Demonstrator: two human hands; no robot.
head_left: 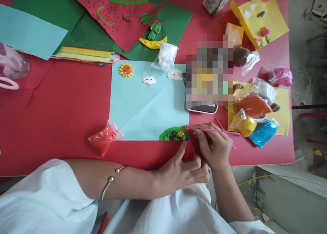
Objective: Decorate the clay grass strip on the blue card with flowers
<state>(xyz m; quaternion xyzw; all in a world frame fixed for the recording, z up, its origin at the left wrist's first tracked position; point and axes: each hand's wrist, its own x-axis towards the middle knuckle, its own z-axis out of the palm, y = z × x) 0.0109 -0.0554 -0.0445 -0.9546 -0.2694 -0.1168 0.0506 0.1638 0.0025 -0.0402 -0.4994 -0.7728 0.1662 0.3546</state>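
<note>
My right hand [213, 145] grips a thin pink modelling tool [217, 130], its tip at a small red clay flower [186, 128] on a green clay grass strip [173, 134]. The strip lies on the lower right edge of a light blue paper sheet [143, 104]. My left hand [181, 169] rests beside it, index finger stretched toward the strip's right end, holding nothing. On the sheet sit a clay sun [126, 70] and two white clay clouds [149, 79].
A red clay bag [103, 138] lies left of the sheet on the red table [58, 107]. Orange, yellow and blue clay bags [252, 119] sit on yellow paper at right. A phone [201, 107], white clay bag [167, 55] and coloured paper sheets [84, 53] lie farther back.
</note>
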